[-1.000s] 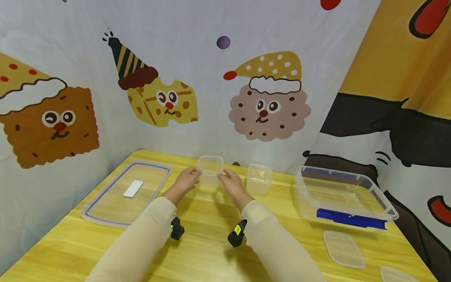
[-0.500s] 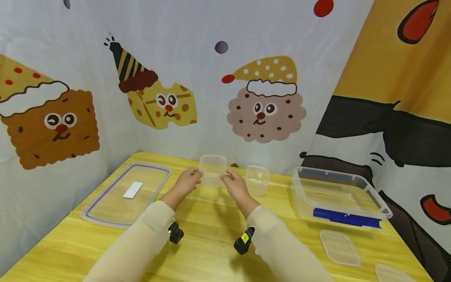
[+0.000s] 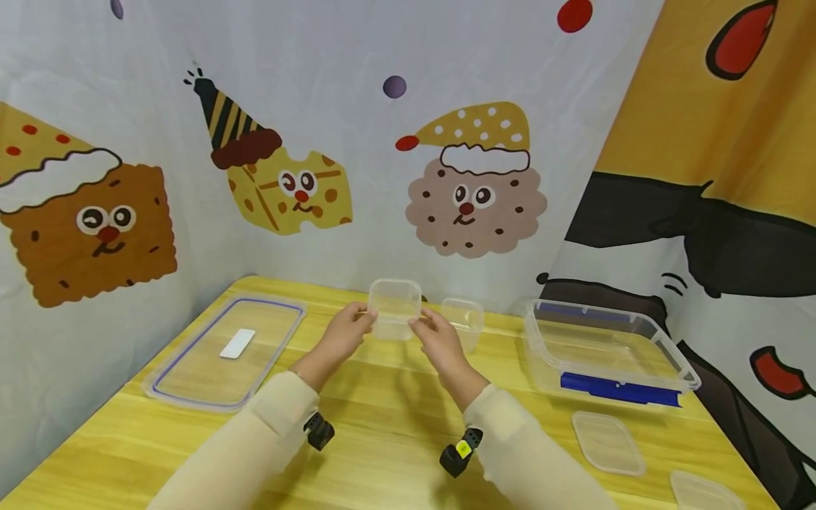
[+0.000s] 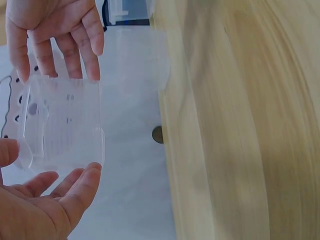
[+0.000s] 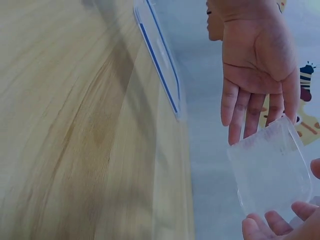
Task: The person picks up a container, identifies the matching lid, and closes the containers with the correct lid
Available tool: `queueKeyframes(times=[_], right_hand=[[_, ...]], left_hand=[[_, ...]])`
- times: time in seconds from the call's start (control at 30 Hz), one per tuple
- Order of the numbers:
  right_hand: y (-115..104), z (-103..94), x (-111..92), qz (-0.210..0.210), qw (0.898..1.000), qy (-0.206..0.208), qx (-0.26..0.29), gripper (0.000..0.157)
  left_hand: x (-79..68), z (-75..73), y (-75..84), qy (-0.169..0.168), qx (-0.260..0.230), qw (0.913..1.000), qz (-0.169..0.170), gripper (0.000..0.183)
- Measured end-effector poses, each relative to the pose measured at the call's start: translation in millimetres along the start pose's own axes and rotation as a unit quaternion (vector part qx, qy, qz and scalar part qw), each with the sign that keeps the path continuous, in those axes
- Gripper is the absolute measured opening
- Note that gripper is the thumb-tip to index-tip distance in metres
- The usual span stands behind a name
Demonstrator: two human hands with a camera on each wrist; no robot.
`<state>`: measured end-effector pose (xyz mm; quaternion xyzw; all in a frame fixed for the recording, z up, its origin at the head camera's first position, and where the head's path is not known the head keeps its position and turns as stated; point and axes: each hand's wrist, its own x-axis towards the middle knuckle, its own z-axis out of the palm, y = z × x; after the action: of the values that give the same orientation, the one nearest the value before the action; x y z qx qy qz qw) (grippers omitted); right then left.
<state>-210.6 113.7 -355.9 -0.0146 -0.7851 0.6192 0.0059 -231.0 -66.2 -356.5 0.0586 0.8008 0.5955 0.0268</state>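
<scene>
Between both hands, above the back of the table, is a small clear plastic food container [image 3: 394, 308] with rounded corners and no lid on it. My left hand [image 3: 341, 334] pinches its left side with thumb and fingertips. On its right side my right hand [image 3: 444, 348] does the same. The left wrist view shows the container [image 4: 65, 120] raised off the wood, fingertips at opposite walls. In the right wrist view, the container [image 5: 270, 167] looks see-through with nothing inside. A second small clear container [image 3: 468, 315] stands just behind my right hand, partly hidden by it.
A large clear box [image 3: 542, 361] with a blue clip stands at the right. Two small clear lids [image 3: 608, 443] lie in front of it. On the left lies a large blue-edged lid [image 3: 197, 386] with a white rectangular piece [image 3: 237, 343] on it. A printed cloth [image 3: 357, 262] hangs behind the table.
Both hands have moved the small container a little to the right and closer to me, nearer the second container. Their grip stays the same. The head view has shifted slightly.
</scene>
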Motion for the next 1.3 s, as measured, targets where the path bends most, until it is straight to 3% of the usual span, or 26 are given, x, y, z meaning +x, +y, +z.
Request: queueKeyframes(times=[0.63, 1.3], right_hand=[[7, -32.7, -35, 0.010, 1.000, -0.017, 0.000, 0.055], [19, -60.0, -64, 0.034, 0.999, 0.004, -0.007, 0.057]], left_hand=[[-30.7, 26.5, 12.0, -0.030, 0.018, 0.9994, 0.004, 0.036], [-46.1, 52.5, 11.8, -0.081, 0.039, 0.9959, 0.005, 0.041]])
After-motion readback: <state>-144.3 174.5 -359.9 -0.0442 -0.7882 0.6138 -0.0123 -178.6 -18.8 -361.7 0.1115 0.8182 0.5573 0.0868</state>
